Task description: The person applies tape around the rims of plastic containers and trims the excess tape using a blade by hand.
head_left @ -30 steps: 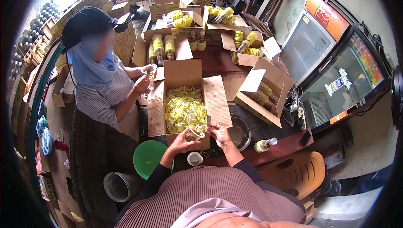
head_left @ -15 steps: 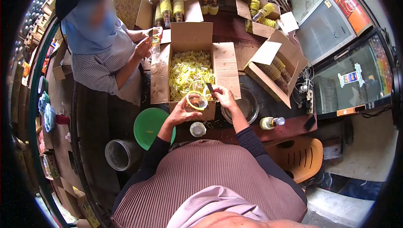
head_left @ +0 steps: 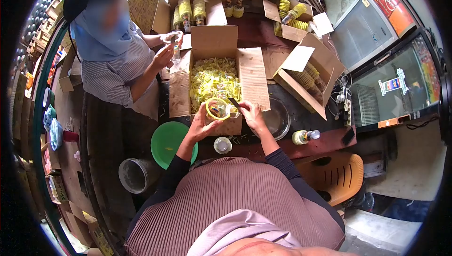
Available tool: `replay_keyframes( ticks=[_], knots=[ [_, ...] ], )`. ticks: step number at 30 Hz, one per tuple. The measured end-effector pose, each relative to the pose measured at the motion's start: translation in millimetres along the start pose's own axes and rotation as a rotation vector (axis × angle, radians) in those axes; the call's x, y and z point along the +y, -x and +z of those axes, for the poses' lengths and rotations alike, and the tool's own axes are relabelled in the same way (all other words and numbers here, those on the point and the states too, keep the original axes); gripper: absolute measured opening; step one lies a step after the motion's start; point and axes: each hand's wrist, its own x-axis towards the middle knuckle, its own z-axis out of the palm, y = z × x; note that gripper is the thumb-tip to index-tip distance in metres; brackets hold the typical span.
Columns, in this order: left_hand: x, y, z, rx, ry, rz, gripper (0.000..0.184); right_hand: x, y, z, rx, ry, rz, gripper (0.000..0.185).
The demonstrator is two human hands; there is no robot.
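My left hand [head_left: 203, 126] is closed around a clear plastic cup [head_left: 218, 109] with a yellow rim, its mouth facing up toward me. In my right hand [head_left: 252, 116] is a thin dark blade [head_left: 233, 102], pointing up and left beside the cup. The fingers of that hand are also close to the cup's right edge, where a clear strip shows; I cannot tell whether they touch it. Just beyond both hands stands an open cardboard box [head_left: 214, 40] full of yellow and clear plastic shreds [head_left: 214, 79].
A green basin [head_left: 162, 138], grey bucket [head_left: 133, 175], round clear container [head_left: 278, 123], small white cup [head_left: 222, 145] and bottle [head_left: 305, 137] are around me. Boxes of stacked yellow-rimmed cups [head_left: 199, 8] stand behind. At left, another person [head_left: 113, 74] handles a cup. An orange chair [head_left: 336, 176] is right.
My left hand has moved the cup slightly left, with its rim tipped more toward me. The right hand has shifted a little, and the blade now slants more to the left.
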Motion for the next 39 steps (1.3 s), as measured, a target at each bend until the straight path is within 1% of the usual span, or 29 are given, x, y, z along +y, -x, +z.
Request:
replay_keyframes(
  ticks=[1,3,4,6,7,8,10,12,13,15,16,18,19,20,22,24,25,26,28,29,30,31,32,34,35,36,37,38,39],
  knots=[
    [-1,0,1,0.004,-0.045,0.013,0.07,-8,3,-1,0.003,0.002,-0.002,0.016],
    [-2,0,3,0.045,-0.027,0.01,0.069,-24,8,-1,0.055,0.063,-0.096,0.016],
    [-3,1,4,0.086,-0.011,0.003,0.068,-33,12,0,0.058,0.064,-0.099,0.016],
    [-5,1,6,0.12,-0.02,-0.017,0.067,-48,23,2,0.142,0.028,-0.092,0.017],
    [-5,2,7,0.156,-0.03,-0.04,0.066,-52,27,2,0.167,0.043,-0.149,0.018],
    [-5,3,7,0.152,-0.03,-0.038,0.066,-53,31,3,0.172,0.043,-0.149,0.018],
    [4,3,9,0.198,-0.141,0.02,0.067,-57,39,6,0.185,0.03,-0.099,0.017],
    [4,2,10,0.197,-0.17,0.01,0.067,-61,45,8,0.209,-0.031,-0.109,0.014],
    [4,2,11,0.202,-0.2,-0.003,0.068,-62,47,8,0.181,-0.086,-0.062,0.013],
    [10,2,12,0.152,-0.137,0.01,0.068,-58,51,9,0.137,-0.225,0.037,0.015],
    [15,3,12,0.112,-0.078,0.022,0.068,-51,52,8,0.146,-0.223,0.042,0.015],
    [15,5,11,0.087,-0.057,-0.002,0.065,-29,54,6,0.128,-0.141,0.04,0.018],
    [9,6,10,0.096,-0.009,0.005,0.063,-15,55,5,0.115,-0.123,0.029,0.021],
    [3,8,8,0.107,0.039,0.009,0.061,-1,62,4,0.121,-0.122,0.035,0.021],
    [-4,12,1,0.089,0.004,0.008,0.059,8,78,2,0.037,0.136,0.215,0.023],
    [-13,16,-3,0.102,-0.055,0.005,0.059,47,93,6,0.0,0.213,0.302,0.022],
    [-8,17,-2,0.158,-0.082,0.042,0.057,52,101,5,-0.046,0.305,0.327,0.023],
    [-8,20,-2,0.158,-0.078,0.039,0.057,57,109,4,-0.094,0.397,0.35,0.023],
    [-9,26,-6,0.148,-0.075,-0.014,0.059,68,123,5,-0.08,0.398,0.334,0.024],
    [-11,30,-8,0.129,-0.016,-0.039,0.058,73,126,5,-0.063,0.428,0.332,0.025],
    [-11,31,-9,0.136,-0.016,-0.037,0.058,68,125,5,-0.047,0.459,0.326,0.027],
    [-11,34,-10,0.142,-0.085,-0.001,0.058,63,126,5,-0.032,0.624,0.19,0.026],
    [-12,36,-10,0.149,-0.154,0.035,0.058,58,123,6,-0.037,0.627,0.182,0.026],
    [-6,40,-9,0.177,-0.162,0.034,0.058,43,105,9,0.052,0.571,0.029,0.021],
    [-4,41,-8,0.196,-0.17,0.033,0.059,41,93,11,0.051,0.575,-0.033,0.016],
    [-3,42,-7,0.204,-0.172,0.038,0.059,31,82,12,0.039,0.605,-0.046,0.014],
    [-2,43,-6,0.201,-0.174,0.04,0.06,26,69,13,-0.036,0.677,-0.025,0.015],
    [-1,44,-6,0.196,-0.177,0.041,0.061,21,57,13,-0.112,0.748,-0.002,0.017],
    [1,44,-4,0.203,-0.181,0.043,0.061,19,44,13,-0.13,0.761,-0.021,0.022]
  ],
)
